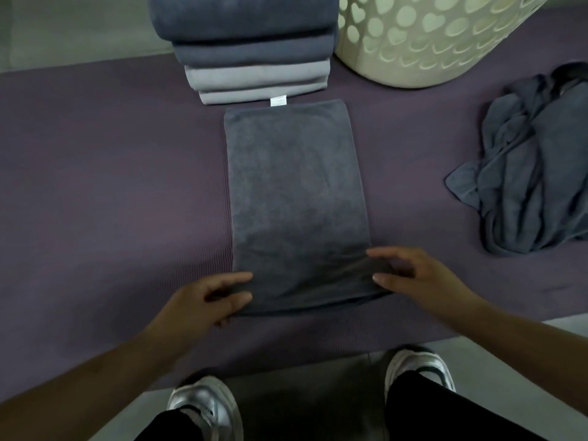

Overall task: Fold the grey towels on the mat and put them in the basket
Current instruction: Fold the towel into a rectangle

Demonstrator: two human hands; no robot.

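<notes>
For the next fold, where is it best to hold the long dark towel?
Probably at its two near corners, from the person's side: the towel lies flat and lengthwise, and the left hand and right hand already pinch that near edge.

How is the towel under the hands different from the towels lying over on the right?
The towel under the hands lies flat and smooth in a long strip; the pile on the right is crumpled and bunched. The left hand and right hand pinch the flat towel's near corners; nothing touches the pile. Both are dark grey and lie on the purple mat.
</notes>
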